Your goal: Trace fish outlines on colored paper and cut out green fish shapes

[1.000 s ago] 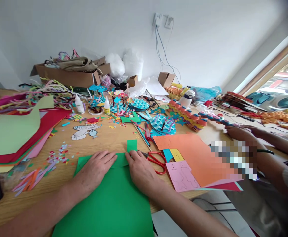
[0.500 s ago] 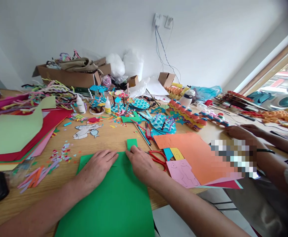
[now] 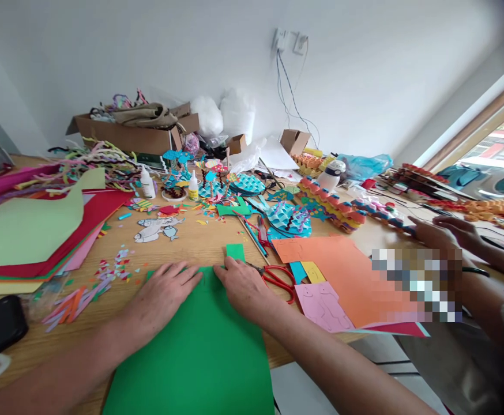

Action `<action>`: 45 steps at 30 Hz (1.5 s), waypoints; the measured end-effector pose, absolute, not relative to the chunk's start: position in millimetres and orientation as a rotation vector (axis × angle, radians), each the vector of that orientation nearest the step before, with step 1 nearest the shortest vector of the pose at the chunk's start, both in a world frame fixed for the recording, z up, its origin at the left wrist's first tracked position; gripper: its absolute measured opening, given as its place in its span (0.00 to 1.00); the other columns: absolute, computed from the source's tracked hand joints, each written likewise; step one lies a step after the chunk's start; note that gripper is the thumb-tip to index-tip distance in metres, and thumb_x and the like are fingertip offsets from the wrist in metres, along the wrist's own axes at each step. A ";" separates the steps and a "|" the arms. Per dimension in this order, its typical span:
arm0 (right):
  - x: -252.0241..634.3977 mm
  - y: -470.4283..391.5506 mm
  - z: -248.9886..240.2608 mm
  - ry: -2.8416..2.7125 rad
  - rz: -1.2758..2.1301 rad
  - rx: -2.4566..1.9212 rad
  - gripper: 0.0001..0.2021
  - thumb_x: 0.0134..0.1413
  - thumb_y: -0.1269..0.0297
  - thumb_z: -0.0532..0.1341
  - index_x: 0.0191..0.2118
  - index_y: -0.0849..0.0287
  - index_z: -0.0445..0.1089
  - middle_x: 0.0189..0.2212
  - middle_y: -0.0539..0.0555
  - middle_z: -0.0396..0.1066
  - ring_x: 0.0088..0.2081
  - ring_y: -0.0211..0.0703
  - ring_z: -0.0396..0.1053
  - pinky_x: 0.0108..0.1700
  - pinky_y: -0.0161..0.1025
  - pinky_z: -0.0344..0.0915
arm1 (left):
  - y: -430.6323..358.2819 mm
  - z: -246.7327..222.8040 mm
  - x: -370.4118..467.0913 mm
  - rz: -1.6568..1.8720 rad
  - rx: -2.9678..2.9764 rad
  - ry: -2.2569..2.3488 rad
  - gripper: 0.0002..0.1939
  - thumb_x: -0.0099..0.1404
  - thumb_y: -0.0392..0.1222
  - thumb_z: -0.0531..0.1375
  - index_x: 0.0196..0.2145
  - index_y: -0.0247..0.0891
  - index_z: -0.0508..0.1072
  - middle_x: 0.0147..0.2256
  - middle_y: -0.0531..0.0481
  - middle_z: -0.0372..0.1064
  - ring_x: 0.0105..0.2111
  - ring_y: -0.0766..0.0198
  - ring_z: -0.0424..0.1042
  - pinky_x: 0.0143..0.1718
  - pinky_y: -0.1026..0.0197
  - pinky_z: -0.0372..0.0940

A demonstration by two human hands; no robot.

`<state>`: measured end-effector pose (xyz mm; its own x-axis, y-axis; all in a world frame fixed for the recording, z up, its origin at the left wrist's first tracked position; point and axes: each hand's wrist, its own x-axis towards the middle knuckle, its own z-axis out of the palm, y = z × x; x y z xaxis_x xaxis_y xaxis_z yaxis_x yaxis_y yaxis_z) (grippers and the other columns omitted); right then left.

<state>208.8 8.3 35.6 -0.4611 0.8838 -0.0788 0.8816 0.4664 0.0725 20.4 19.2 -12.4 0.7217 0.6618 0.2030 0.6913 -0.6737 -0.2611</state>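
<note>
A large sheet of green paper (image 3: 195,357) lies before me, faint pencil marks near its upper edge. My left hand (image 3: 165,291) rests flat on its upper left part, fingers stretched out and open. Across from it, my right hand (image 3: 245,288) lies open on the upper right edge, its fingertips pressing the paper. Behind those fingers a small green paper strip (image 3: 235,252) juts beyond the sheet. Red-handled scissors (image 3: 280,279) lie just right of my right hand, beside a pink paper piece with drawn outlines (image 3: 322,305).
Orange paper (image 3: 347,276) lies to the right, near a co-worker's hands (image 3: 437,236). Left are stacked coloured sheets (image 3: 31,225), paper strips (image 3: 68,305) and a black phone (image 3: 1,325). Fish cutouts (image 3: 157,227), glue bottles (image 3: 147,183) and blue paper crafts (image 3: 287,218) stand behind.
My right hand has shifted slightly left along the sheet's upper edge, off the small green strip. My left hand stays on the paper. The view has turned a little.
</note>
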 end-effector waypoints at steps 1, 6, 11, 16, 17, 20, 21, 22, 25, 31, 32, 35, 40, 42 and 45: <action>207.8 8.4 37.9 2.586 0.026 1.566 0.16 0.52 0.78 0.48 0.43 0.61 0.67 0.37 0.60 0.67 0.36 0.48 0.68 0.31 0.38 0.65 | 17.2 -11.1 16.1 -0.122 -2.592 -1.072 0.20 0.63 0.28 0.48 0.48 0.40 0.68 0.49 0.49 0.67 0.48 0.57 0.63 0.47 0.54 0.56; 198.1 11.0 45.4 2.561 0.013 1.501 0.15 0.52 0.79 0.48 0.39 0.65 0.69 0.39 0.62 0.66 0.40 0.48 0.67 0.35 0.39 0.66 | 9.3 -3.9 1.5 -0.102 -2.527 -1.080 0.18 0.64 0.30 0.49 0.46 0.43 0.70 0.46 0.49 0.69 0.47 0.56 0.64 0.46 0.52 0.56; 190.2 12.4 47.5 2.622 -0.014 1.437 0.14 0.53 0.78 0.48 0.38 0.65 0.69 0.38 0.60 0.66 0.41 0.48 0.66 0.36 0.39 0.66 | 6.0 -2.2 -1.5 -0.115 -2.497 -1.099 0.17 0.63 0.32 0.52 0.48 0.46 0.69 0.47 0.47 0.68 0.47 0.54 0.64 0.46 0.50 0.55; 186.1 12.7 46.1 2.672 0.001 1.415 0.14 0.55 0.77 0.47 0.40 0.64 0.68 0.37 0.59 0.66 0.39 0.46 0.66 0.33 0.37 0.65 | 5.6 -9.1 -5.0 -0.128 -2.488 -1.167 0.20 0.64 0.31 0.49 0.49 0.50 0.67 0.50 0.46 0.64 0.49 0.53 0.62 0.49 0.47 0.53; 184.7 13.4 45.2 2.693 0.012 1.404 0.14 0.55 0.76 0.47 0.40 0.64 0.68 0.37 0.58 0.66 0.38 0.46 0.66 0.33 0.37 0.65 | 6.0 -10.5 -5.8 -0.128 -2.487 -1.167 0.21 0.64 0.30 0.48 0.50 0.50 0.67 0.50 0.46 0.64 0.49 0.52 0.62 0.48 0.47 0.53; 179.0 16.0 42.4 2.721 0.017 1.386 0.14 0.56 0.75 0.47 0.41 0.63 0.67 0.37 0.58 0.66 0.38 0.46 0.67 0.32 0.38 0.66 | 7.4 -12.9 -7.1 -0.135 -2.498 -1.163 0.21 0.64 0.29 0.48 0.50 0.50 0.67 0.50 0.45 0.63 0.49 0.52 0.62 0.47 0.48 0.55; 176.9 16.9 41.8 2.720 0.013 1.385 0.14 0.56 0.75 0.47 0.41 0.63 0.67 0.37 0.58 0.66 0.38 0.46 0.67 0.32 0.38 0.66 | 7.7 -13.0 -7.0 -0.137 -2.504 -1.162 0.21 0.64 0.30 0.48 0.50 0.50 0.67 0.50 0.45 0.64 0.49 0.52 0.62 0.47 0.48 0.55; 174.8 17.7 41.4 2.720 0.008 1.383 0.14 0.56 0.75 0.47 0.41 0.63 0.67 0.37 0.58 0.66 0.38 0.46 0.67 0.32 0.38 0.66 | 7.9 -12.7 -6.8 -0.139 -2.509 -1.164 0.21 0.64 0.30 0.49 0.49 0.50 0.67 0.49 0.45 0.64 0.49 0.52 0.62 0.46 0.48 0.56; 170.3 18.6 40.5 2.745 0.017 1.374 0.14 0.55 0.75 0.47 0.42 0.63 0.67 0.37 0.58 0.66 0.38 0.47 0.67 0.32 0.38 0.66 | 6.9 -9.2 -6.0 -0.136 -2.514 -1.179 0.21 0.63 0.30 0.51 0.49 0.51 0.67 0.48 0.46 0.64 0.48 0.52 0.62 0.46 0.49 0.57; 169.7 16.9 37.9 2.750 0.041 1.384 0.14 0.54 0.76 0.48 0.43 0.62 0.66 0.38 0.59 0.66 0.38 0.46 0.66 0.31 0.37 0.66 | -1.8 1.0 -13.9 -0.126 -2.472 -1.238 0.20 0.62 0.28 0.52 0.47 0.46 0.69 0.50 0.44 0.64 0.49 0.50 0.62 0.46 0.46 0.58; 169.7 17.0 37.5 2.748 0.046 1.381 0.14 0.54 0.76 0.47 0.43 0.62 0.66 0.38 0.59 0.66 0.38 0.46 0.66 0.32 0.37 0.66 | -3.6 1.1 -16.7 -0.123 -2.461 -1.239 0.20 0.62 0.28 0.51 0.47 0.45 0.70 0.50 0.43 0.64 0.49 0.51 0.62 0.47 0.46 0.58; 168.8 17.6 36.7 2.735 0.056 1.371 0.14 0.55 0.75 0.47 0.42 0.62 0.66 0.38 0.59 0.66 0.38 0.46 0.66 0.32 0.38 0.66 | -8.0 -3.0 -24.7 -0.150 -2.424 -1.264 0.21 0.61 0.26 0.50 0.47 0.43 0.70 0.48 0.43 0.65 0.48 0.52 0.63 0.47 0.48 0.59; 166.8 16.6 36.8 2.726 0.074 1.378 0.13 0.55 0.76 0.48 0.41 0.63 0.66 0.37 0.60 0.66 0.38 0.47 0.66 0.32 0.39 0.67 | -10.7 -15.7 -31.0 -0.250 -2.400 -1.363 0.26 0.60 0.23 0.45 0.48 0.45 0.69 0.50 0.44 0.63 0.49 0.55 0.63 0.46 0.52 0.62; 164.9 16.1 36.2 2.736 0.085 1.379 0.13 0.54 0.76 0.48 0.41 0.63 0.66 0.37 0.59 0.66 0.38 0.47 0.66 0.32 0.39 0.66 | -10.5 -20.1 -31.5 -0.262 -2.393 -1.381 0.28 0.60 0.22 0.43 0.49 0.45 0.69 0.51 0.45 0.62 0.48 0.56 0.64 0.46 0.53 0.63; 159.1 16.5 34.5 2.756 0.078 1.358 0.13 0.55 0.75 0.48 0.41 0.62 0.66 0.37 0.59 0.66 0.38 0.47 0.66 0.32 0.40 0.66 | -9.7 -24.7 -31.7 -0.297 -2.389 -1.406 0.27 0.60 0.23 0.43 0.48 0.45 0.69 0.53 0.46 0.61 0.47 0.57 0.66 0.46 0.53 0.63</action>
<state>159.1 16.5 34.5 -0.6076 0.7933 -0.0387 0.7898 0.6087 0.0753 -31.7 -9.7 -24.7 0.4849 0.8009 0.3513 0.8746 -0.4450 -0.1926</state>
